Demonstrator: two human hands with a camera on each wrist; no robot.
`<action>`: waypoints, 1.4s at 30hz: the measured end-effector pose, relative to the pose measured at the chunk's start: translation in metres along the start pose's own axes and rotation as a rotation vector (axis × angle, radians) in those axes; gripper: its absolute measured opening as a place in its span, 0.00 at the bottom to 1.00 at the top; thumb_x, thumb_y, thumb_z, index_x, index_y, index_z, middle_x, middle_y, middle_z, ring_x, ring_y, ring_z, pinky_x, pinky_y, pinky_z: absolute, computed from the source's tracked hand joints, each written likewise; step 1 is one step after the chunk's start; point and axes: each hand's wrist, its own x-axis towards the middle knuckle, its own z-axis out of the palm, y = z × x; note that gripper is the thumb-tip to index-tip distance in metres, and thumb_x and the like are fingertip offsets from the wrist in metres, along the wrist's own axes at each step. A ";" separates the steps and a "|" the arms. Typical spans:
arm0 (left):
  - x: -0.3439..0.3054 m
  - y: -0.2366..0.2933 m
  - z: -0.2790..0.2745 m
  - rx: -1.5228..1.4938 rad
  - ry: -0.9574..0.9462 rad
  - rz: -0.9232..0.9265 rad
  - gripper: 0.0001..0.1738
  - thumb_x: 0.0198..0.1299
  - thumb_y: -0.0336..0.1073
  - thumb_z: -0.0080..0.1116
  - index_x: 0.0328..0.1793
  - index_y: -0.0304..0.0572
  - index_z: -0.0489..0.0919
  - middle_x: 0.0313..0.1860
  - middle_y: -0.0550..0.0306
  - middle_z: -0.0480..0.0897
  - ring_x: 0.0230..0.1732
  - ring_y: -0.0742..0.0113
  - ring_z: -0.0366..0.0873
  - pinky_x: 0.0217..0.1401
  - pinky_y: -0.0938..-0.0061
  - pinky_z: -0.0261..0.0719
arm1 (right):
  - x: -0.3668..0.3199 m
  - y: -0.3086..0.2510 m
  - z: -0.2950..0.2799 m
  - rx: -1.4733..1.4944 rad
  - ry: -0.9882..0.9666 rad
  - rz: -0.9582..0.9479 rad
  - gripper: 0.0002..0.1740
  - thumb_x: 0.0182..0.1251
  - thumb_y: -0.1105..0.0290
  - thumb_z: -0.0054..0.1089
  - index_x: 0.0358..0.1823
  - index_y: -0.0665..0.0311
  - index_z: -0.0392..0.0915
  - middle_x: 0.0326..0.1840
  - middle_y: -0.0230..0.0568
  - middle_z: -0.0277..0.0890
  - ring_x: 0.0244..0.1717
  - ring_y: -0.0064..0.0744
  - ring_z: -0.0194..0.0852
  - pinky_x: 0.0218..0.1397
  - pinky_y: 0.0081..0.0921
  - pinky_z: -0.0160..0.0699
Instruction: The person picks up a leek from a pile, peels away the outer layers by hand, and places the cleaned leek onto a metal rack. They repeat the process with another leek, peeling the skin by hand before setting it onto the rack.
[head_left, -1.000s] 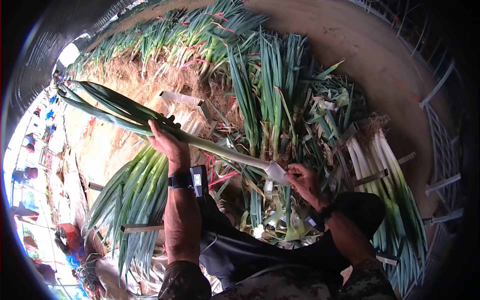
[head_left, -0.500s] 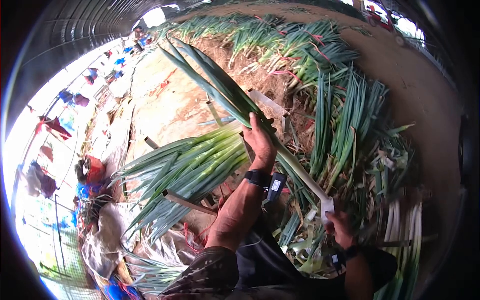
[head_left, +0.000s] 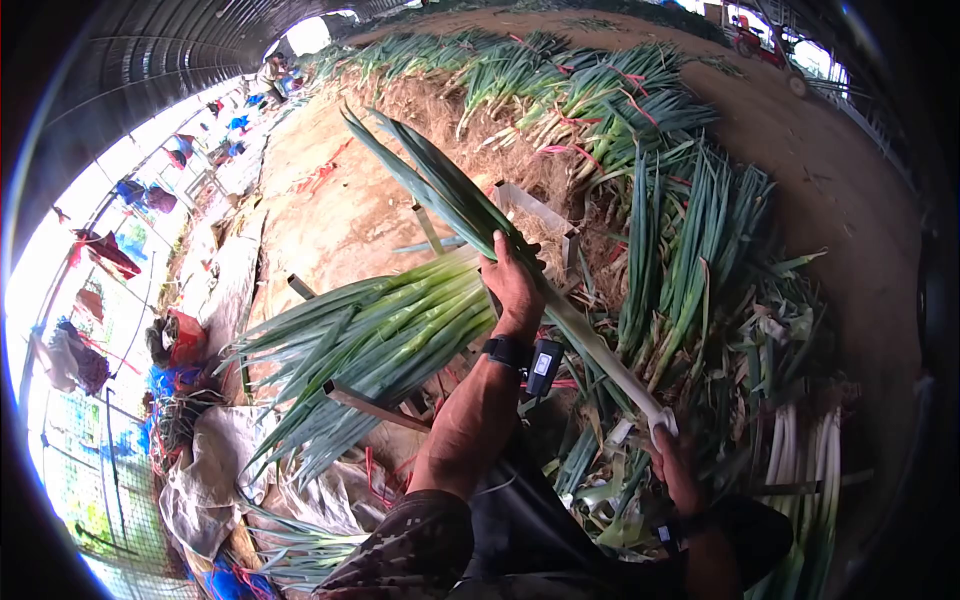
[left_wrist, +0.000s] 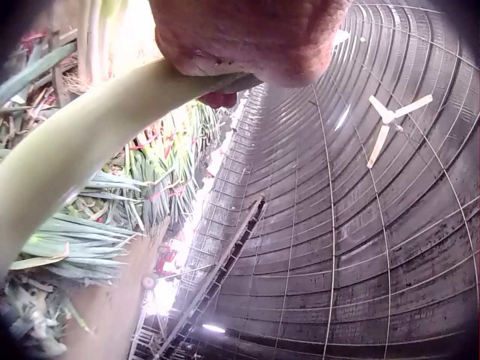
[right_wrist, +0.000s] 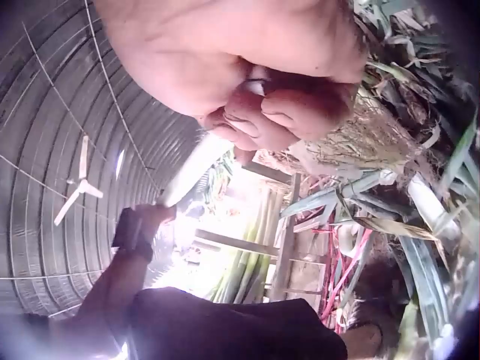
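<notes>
And there's the leek (head_left: 610, 360), up in the air on a long slant between my two hands! What a length of it: dark green leaves at the upper left, narrowing to split points, then a smooth, pale green shank, paling to white at the lower right. Through the left wrist camera that shank looks clean, slightly glossy.

My left hand (head_left: 515, 285) has it wrapped, fingers curled round the stretch where green leaf meets shank, thumb lying along the top. Down at the white end, my right hand (head_left: 675, 470) is pinching, fingers bent in on the pale base; the right wrist view catches just a white sliver among them.

Behind the leaves, I see the upper right corner of the metal rack (head_left: 375, 405), its bundle of leeks (head_left: 390, 310) spilling green over the left edge. Beyond my right hand, more pale stalks (head_left: 800, 450) lie across a bar, and upright leeks (head_left: 690, 260) crowd the ground.
</notes>
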 end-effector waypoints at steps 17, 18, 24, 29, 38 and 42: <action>0.046 -0.040 -0.041 -0.065 -0.018 -0.170 0.22 0.75 0.54 0.48 0.49 0.40 0.75 0.35 0.50 0.81 0.33 0.55 0.83 0.32 0.62 0.81 | -0.172 -0.006 -0.084 0.210 0.383 -0.037 0.13 0.66 0.66 0.61 0.49 0.63 0.76 0.37 0.37 0.79 0.29 0.31 0.76 0.25 0.31 0.71; 0.047 -0.042 -0.042 -0.081 -0.013 -0.126 0.25 0.73 0.58 0.48 0.49 0.41 0.76 0.36 0.51 0.81 0.32 0.56 0.82 0.34 0.62 0.81 | -0.179 -0.017 -0.084 0.180 0.401 -0.003 0.14 0.66 0.67 0.61 0.50 0.63 0.76 0.38 0.38 0.80 0.29 0.32 0.77 0.25 0.31 0.71; 0.053 -0.029 -0.054 -0.209 -0.188 -0.190 0.31 0.71 0.59 0.49 0.56 0.34 0.75 0.37 0.46 0.80 0.31 0.60 0.75 0.35 0.67 0.78 | -0.152 -0.069 -0.078 -1.241 -0.136 -0.246 0.20 0.59 0.57 0.72 0.45 0.64 0.81 0.41 0.43 0.84 0.40 0.38 0.85 0.42 0.35 0.82; 0.037 -0.002 -0.032 -0.349 -0.202 -0.228 0.25 0.72 0.57 0.50 0.55 0.41 0.74 0.48 0.48 0.81 0.39 0.56 0.80 0.39 0.66 0.80 | -0.117 -0.092 -0.047 -0.804 0.081 -0.355 0.15 0.60 0.67 0.71 0.46 0.66 0.82 0.42 0.46 0.85 0.44 0.43 0.86 0.47 0.35 0.84; 0.021 0.008 -0.020 -0.318 -0.213 -0.304 0.20 0.73 0.52 0.49 0.49 0.41 0.77 0.40 0.51 0.84 0.38 0.55 0.82 0.40 0.62 0.81 | -0.028 -0.110 0.029 -0.910 0.157 -0.779 0.13 0.59 0.71 0.71 0.45 0.65 0.83 0.43 0.44 0.85 0.40 0.38 0.88 0.43 0.29 0.85; 0.014 0.015 -0.014 -0.359 -0.224 -0.323 0.22 0.73 0.52 0.48 0.50 0.40 0.77 0.40 0.51 0.83 0.37 0.56 0.82 0.40 0.62 0.80 | -0.013 -0.118 0.041 -0.829 0.151 -0.674 0.09 0.61 0.69 0.68 0.41 0.62 0.83 0.35 0.46 0.84 0.35 0.45 0.86 0.38 0.34 0.83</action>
